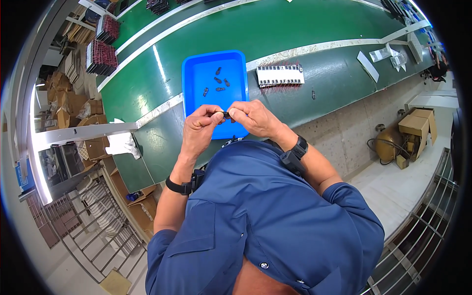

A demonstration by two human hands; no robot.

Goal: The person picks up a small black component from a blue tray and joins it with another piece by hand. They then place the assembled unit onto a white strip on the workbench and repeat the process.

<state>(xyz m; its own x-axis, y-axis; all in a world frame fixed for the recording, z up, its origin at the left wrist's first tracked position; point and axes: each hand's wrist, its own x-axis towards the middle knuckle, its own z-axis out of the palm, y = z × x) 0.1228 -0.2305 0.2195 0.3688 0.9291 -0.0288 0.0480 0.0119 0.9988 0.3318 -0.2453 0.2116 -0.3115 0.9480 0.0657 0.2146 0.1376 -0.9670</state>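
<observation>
Both my hands meet over the near part of a blue plastic tray (191,69). Between the fingertips of my left hand (200,124) and my right hand (255,119) is a small black part (226,114), pinched from both sides. Its exact kind is too small to make out. Several similar small black parts (218,79) lie scattered on the tray's floor, beyond my hands. One more small dark part (313,95) rests on the green bench to the right.
A white strip block with red wires (280,75) lies right of the tray on the green bench (334,73). Stacks of red-wired pieces (102,57) stand at the far left. A white cloth (122,145) hangs by the left edge, near a metal rail (86,132).
</observation>
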